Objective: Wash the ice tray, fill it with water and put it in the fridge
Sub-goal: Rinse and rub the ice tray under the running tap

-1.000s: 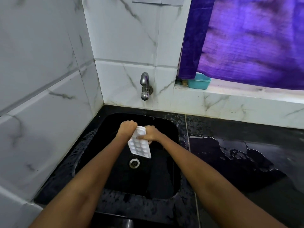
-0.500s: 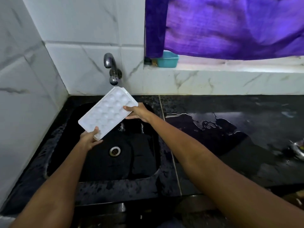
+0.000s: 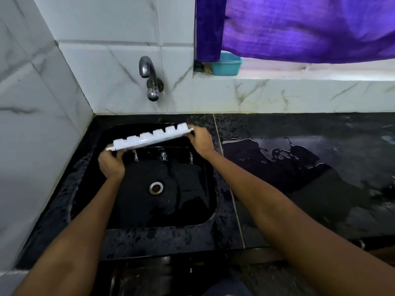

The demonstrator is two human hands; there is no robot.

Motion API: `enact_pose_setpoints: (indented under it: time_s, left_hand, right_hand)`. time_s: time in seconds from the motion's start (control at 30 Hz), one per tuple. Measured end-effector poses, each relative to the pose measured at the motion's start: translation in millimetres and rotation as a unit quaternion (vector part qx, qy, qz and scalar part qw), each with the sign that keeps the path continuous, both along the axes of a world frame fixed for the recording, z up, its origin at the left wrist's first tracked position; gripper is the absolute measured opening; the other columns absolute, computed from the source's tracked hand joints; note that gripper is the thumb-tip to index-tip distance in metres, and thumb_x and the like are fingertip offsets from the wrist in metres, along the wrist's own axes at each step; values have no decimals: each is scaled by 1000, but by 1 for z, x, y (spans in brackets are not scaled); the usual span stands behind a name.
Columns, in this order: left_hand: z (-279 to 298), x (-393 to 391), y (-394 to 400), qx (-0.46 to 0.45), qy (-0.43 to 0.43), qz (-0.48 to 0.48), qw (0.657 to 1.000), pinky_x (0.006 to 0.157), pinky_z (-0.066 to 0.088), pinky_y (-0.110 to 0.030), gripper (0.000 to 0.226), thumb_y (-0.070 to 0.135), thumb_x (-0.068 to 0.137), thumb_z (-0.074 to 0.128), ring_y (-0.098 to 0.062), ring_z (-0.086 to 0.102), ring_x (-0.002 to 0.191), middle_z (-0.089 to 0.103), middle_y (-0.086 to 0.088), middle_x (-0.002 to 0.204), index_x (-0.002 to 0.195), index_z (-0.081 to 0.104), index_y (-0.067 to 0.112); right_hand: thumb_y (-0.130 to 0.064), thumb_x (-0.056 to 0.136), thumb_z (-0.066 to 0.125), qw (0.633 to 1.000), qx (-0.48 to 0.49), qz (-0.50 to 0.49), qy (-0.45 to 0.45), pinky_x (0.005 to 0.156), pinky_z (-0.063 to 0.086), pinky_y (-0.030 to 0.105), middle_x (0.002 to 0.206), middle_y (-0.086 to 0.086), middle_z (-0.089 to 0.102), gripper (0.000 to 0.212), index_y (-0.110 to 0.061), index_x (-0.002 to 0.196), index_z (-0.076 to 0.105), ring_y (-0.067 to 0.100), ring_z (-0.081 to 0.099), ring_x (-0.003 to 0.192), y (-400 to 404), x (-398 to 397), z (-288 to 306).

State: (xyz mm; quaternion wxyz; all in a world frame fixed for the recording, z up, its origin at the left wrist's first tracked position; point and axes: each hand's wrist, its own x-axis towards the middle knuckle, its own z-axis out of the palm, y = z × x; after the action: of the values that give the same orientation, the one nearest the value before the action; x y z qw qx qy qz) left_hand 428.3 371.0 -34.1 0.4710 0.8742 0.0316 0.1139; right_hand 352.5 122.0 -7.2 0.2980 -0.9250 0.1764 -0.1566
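The black counter is wet, with a spread of water right of the sink, which is sunk into its left end against the tiled corner. Over the far half of the basin the white ice tray is held in the air, bottoms of its cups up, tilted with its right end higher; water appears to run off it in thin streams. It looks like light, thin plastic, stiff enough to hold by the ends yet likely to flex, and slick while wet, so the short-end rims are the sensible places to grip. The left hand holds the lower left end, fingers curled under the rim; the right hand pinches the raised right end. The tap sticks out of the back wall just above the tray (close enough to knock when lifting). A purple curtain hangs over the sill at the counter's back edge, where a teal tub sits. The drain lies in the basin floor.
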Motion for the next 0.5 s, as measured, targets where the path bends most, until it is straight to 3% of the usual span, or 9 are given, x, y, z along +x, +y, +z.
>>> enact_pose_setpoints:
  time_s: [0.07,0.13,0.23,0.33,0.43,0.5]
  left_hand:
    - [-28,-4,11,60,122,-36,990,85,47,-46,34,14,85,69,-42,64,101,66,-35,105,100,66,-16]
    - [-46,-9,19,61,166,-56,983,81,46,-46,38,16,84,70,-45,64,95,65,-38,97,91,64,-20]
    - [-52,-14,18,53,160,-71,983,76,45,-42,34,17,87,67,-45,63,95,65,-35,97,96,63,-16]
    - [-46,-18,5,12,176,-50,983,87,46,-41,39,20,88,66,-41,61,105,65,-29,110,112,61,-11]
    - [-45,-25,-20,17,168,-66,983,89,46,-42,38,21,89,66,-41,61,104,66,-29,108,111,63,-10]
    - [-45,-33,-40,12,155,-96,983,86,47,-45,33,17,89,65,-40,63,96,66,-31,99,106,64,-11]
  right_hand:
    - [-25,86,64,987,-28,33,155,65,39,31,83,16,66,24,-6,72,62,29,62,84,-3,-13,-27]
    - [-29,81,70,984,14,54,171,60,38,33,64,16,57,40,-11,54,47,27,55,67,-6,-22,-49]
    - [-24,85,67,990,116,15,82,50,45,32,59,22,61,33,-8,60,53,28,59,50,-4,-25,-57]
    - [-22,91,59,983,173,-28,55,43,46,23,57,22,53,38,2,61,52,20,54,45,-8,-32,-53]
    - [-19,92,57,982,172,-57,61,53,50,37,58,22,48,39,-1,59,48,36,58,53,-22,-52,-56]
    - [-21,91,57,980,171,-90,55,59,46,39,61,20,50,35,-1,64,48,32,55,57,-36,-71,-57]
